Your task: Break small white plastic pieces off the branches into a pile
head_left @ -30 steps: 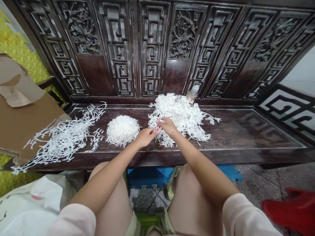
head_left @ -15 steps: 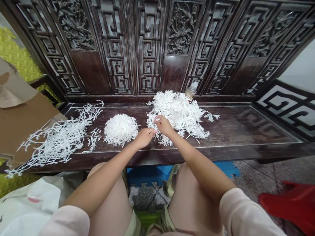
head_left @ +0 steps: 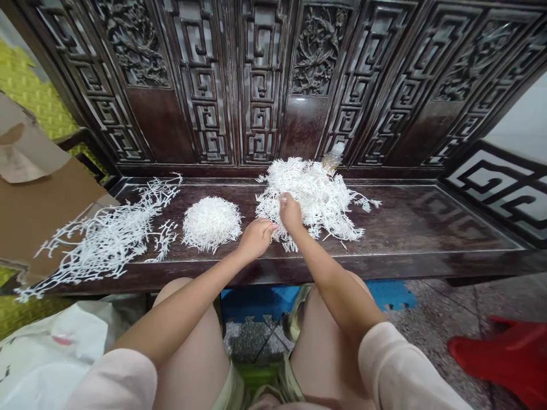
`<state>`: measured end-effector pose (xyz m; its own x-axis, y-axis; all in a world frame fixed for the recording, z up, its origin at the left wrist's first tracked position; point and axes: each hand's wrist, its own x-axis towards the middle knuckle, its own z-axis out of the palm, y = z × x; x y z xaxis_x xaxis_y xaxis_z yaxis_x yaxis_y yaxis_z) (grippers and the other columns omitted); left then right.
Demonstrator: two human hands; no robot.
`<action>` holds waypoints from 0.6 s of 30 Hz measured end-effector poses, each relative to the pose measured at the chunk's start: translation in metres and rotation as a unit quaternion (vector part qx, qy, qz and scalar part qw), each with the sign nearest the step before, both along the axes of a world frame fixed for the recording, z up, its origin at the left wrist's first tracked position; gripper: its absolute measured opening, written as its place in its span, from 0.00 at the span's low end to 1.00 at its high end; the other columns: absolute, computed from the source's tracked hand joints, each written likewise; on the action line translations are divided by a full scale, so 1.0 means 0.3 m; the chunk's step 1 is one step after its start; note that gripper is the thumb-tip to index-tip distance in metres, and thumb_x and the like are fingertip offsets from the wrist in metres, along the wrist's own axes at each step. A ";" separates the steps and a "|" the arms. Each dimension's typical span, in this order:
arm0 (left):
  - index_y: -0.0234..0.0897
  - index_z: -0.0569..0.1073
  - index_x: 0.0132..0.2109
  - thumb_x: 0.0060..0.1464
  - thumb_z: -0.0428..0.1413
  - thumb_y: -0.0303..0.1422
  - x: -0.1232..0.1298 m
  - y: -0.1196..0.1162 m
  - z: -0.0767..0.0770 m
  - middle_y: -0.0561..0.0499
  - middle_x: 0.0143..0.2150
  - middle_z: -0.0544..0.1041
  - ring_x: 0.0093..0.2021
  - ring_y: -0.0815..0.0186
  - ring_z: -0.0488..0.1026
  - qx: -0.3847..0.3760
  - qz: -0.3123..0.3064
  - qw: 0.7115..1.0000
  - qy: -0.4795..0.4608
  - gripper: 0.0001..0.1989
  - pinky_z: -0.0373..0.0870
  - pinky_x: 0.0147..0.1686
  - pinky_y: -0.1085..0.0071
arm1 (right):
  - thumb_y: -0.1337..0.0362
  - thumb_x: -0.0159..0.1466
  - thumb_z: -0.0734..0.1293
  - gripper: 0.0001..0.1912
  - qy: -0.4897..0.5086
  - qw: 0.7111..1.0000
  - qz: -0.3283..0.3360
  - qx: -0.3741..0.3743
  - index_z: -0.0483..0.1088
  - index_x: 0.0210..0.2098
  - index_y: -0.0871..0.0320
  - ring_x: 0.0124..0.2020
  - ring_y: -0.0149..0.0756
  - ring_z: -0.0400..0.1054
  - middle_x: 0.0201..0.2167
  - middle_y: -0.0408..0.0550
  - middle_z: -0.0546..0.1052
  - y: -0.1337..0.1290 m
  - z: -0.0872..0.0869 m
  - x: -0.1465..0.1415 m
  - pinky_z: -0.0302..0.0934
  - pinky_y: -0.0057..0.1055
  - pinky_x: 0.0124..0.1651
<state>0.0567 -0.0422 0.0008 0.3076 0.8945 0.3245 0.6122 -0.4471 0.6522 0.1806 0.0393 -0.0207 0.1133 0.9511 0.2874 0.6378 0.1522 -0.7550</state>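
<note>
My right hand (head_left: 290, 212) has pushed forward into the white sprig pile (head_left: 320, 196) on the desk (head_left: 427, 222), its grip there unclear, while my left hand (head_left: 257, 239) rests loosely curled and empty just beside the pile.

The dark carved wooden bench (head_left: 419, 225) carries a round mound of white branching sprigs (head_left: 211, 224). To the left of this mound lies a loose spread of sprigs (head_left: 122, 236), and to its right a bigger heap (head_left: 310, 196).

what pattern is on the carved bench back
Dark carved wooden backrest: fret lattice, floral panels; head view.
</note>
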 end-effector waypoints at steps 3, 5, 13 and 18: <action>0.36 0.53 0.18 0.55 0.39 0.37 -0.001 -0.051 0.043 0.53 0.19 0.59 0.24 0.70 0.58 -0.013 -0.033 0.998 -0.047 0.19 0.56 0.28 0.73 | 0.64 0.58 0.57 0.10 0.037 0.989 -0.112 -0.089 0.64 0.36 0.63 0.26 0.30 0.58 0.28 0.50 0.68 0.044 -0.005 0.128 0.50 0.27 0.32; 0.36 0.55 0.19 0.55 0.37 0.40 -0.033 -0.045 0.056 0.54 0.18 0.59 0.22 0.71 0.58 -0.058 -0.007 0.996 -0.070 0.20 0.56 0.26 0.73 | 0.64 0.56 0.59 0.11 0.044 0.985 -0.135 -0.098 0.63 0.36 0.65 0.30 0.31 0.59 0.31 0.52 0.68 0.061 -0.002 0.205 0.50 0.28 0.34; 0.37 0.69 0.27 0.53 0.37 0.42 -0.364 0.192 -0.053 0.47 0.31 0.73 0.35 0.59 0.68 -0.158 0.269 0.941 0.131 0.21 0.60 0.33 0.67 | 0.62 0.53 0.61 0.07 0.187 0.963 -0.031 -0.192 0.63 0.28 0.61 0.18 0.25 0.55 0.19 0.41 0.63 0.010 0.041 0.135 0.50 0.25 0.24; 0.39 0.70 0.40 0.51 0.40 0.38 -0.459 0.204 -0.095 0.43 0.43 0.72 0.44 0.54 0.67 -0.232 0.355 0.885 0.191 0.18 0.61 0.37 0.63 | 0.70 0.49 0.62 0.04 0.366 0.891 0.066 -0.260 0.60 0.26 0.60 0.22 0.25 0.59 0.21 0.42 0.63 -0.021 0.072 0.061 0.54 0.23 0.22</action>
